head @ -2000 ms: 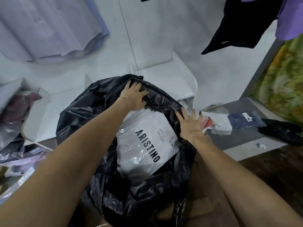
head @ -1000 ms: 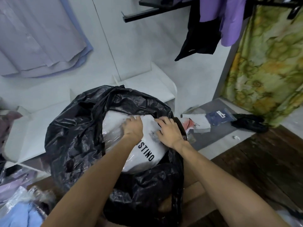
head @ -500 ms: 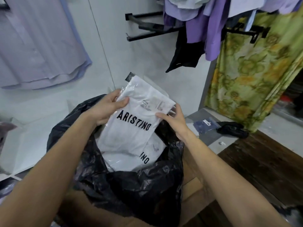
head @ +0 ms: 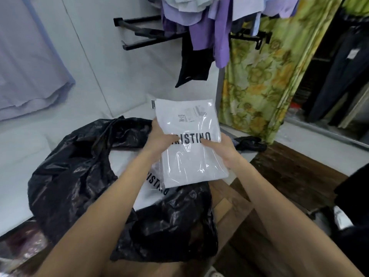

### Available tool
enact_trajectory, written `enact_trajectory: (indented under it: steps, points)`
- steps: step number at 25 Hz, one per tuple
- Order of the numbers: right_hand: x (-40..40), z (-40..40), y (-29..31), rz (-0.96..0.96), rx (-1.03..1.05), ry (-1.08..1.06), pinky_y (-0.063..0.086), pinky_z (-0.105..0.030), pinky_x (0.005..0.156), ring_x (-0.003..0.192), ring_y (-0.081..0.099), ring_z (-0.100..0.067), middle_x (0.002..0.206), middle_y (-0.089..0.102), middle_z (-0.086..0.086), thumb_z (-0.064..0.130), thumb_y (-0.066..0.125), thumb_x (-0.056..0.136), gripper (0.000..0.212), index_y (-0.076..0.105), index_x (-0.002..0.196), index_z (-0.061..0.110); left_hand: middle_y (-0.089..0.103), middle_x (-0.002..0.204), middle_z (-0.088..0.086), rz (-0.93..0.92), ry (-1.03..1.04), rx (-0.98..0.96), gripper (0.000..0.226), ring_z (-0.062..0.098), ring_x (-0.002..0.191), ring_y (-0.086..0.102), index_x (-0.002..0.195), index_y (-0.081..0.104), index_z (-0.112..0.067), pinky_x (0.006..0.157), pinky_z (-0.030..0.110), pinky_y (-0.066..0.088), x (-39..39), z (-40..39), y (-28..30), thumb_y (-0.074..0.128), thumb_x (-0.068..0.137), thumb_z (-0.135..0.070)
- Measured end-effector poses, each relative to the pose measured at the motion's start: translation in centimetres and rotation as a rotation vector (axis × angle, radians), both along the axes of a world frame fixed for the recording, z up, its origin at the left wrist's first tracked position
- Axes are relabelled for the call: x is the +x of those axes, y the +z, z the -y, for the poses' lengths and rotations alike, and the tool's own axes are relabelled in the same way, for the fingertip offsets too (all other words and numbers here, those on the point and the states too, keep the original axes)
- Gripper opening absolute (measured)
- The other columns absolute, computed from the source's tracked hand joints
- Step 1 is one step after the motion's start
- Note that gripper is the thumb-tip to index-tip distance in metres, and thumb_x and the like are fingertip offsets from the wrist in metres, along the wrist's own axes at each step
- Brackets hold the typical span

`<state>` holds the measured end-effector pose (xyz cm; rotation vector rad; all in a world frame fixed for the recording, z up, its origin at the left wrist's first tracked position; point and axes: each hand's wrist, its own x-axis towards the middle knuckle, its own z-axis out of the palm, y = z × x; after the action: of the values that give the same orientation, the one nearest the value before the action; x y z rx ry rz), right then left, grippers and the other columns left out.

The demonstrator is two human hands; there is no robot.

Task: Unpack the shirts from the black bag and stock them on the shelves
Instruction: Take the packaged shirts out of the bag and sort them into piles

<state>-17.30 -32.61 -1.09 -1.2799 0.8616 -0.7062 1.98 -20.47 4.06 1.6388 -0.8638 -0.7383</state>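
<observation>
A white shirt in a clear plastic packet point(head: 189, 156), printed ARISTINO, is held up above the open black bag point(head: 79, 176). My left hand point(head: 159, 138) grips the packet's left edge with the thumb on its front. My right hand point(head: 221, 148) grips the right edge, thumb across the printed name. Another packed white shirt point(head: 153, 184) with the same print lies inside the bag's mouth, partly hidden by my left forearm. A low white shelf point(head: 24, 140) runs behind and to the left of the bag.
Purple, pale blue and black garments point(head: 201, 27) hang from black wall arms point(head: 143, 35) above. A green floral curtain point(head: 265, 80) hangs at the right. A small black bag point(head: 251, 143) lies on the grey ledge. Dark wooden floor point(head: 295, 176) spreads to the right.
Both hands went from the bag's rim into its mouth, took hold of a packed shirt and lifted it out. Since half a second ago the packet has risen further and shifted right.
</observation>
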Motion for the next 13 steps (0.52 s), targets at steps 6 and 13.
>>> enact_trajectory:
  steps: [6, 13]
  points:
    - [-10.3, -1.0, -10.9, -0.338, 0.043, -0.141, 0.061, -0.051, 0.09, 0.1, 0.076, -0.026, 0.109, 0.079, -0.001, 0.024, 0.095, 0.066, 0.051, 0.075, 0.113, 0.02, 0.056, 0.137, 0.011, 0.219, -0.254, 0.534, 0.098, 0.028, 0.12, 0.058, 0.151, 0.024, -0.004, 0.098, 0.04, 0.054, -8.1, 2.5, -11.8, 0.083, 0.074, -0.016]
    - [-11.7, -4.0, -18.7, -0.714, 0.044, -0.097, 0.056, -0.031, 0.081, 0.107, 0.071, -0.021, 0.11, 0.075, 0.004, 0.032, 0.087, 0.067, 0.055, 0.069, 0.119, 0.022, 0.032, 0.149, 0.02, 0.698, -0.451, 0.943, 0.079, 0.038, 0.131, 0.047, 0.153, 0.019, -0.005, 0.098, 0.043, 0.047, -12.5, 0.1, -18.9, 0.06, 0.098, -0.043]
